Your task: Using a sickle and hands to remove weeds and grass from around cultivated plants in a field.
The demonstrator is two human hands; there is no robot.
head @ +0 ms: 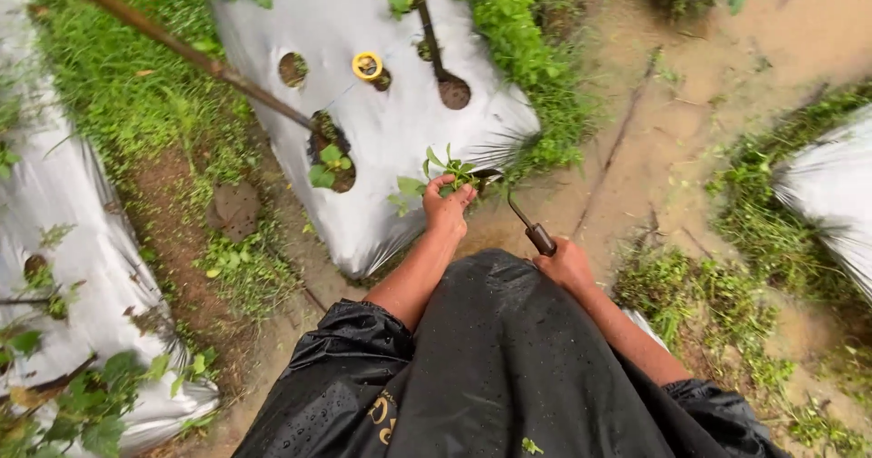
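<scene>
I'm seeing two hands of mine, left (447, 208) and right (565, 264), one sickle (525, 220), one clump of weeds (447, 173), four planting holes (292, 69) in one plastic sheet (381, 140), one yellow ring (367, 65), two stakes (182, 47).

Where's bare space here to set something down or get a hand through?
Free: the muddy path between the central plastic-covered bed and the right-hand bed; also a bare soil strip left of the central bed. Crowded: the bed's near end, where the left hand grips a weed and the right hand holds a hooked tool.
</scene>
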